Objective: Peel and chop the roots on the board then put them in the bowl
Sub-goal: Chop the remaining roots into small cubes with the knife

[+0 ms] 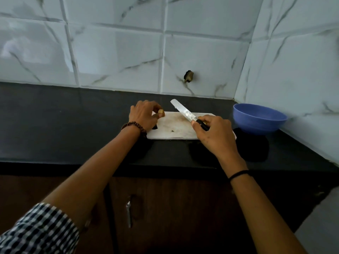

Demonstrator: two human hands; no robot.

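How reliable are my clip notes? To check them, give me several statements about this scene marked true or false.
1. The right hand grips the knife by its handle. True.
2. The blue bowl stands left of the cutting board. False: it stands to the board's right.
3. The left hand pinches a small root piece over the board's left end. True.
4. The person wears no bracelet. False: a beaded bracelet sits just behind the left hand.

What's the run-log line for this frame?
left hand: pinches root piece, left end of board | right hand: grips knife, blade angled across far board edge | bowl: right of board
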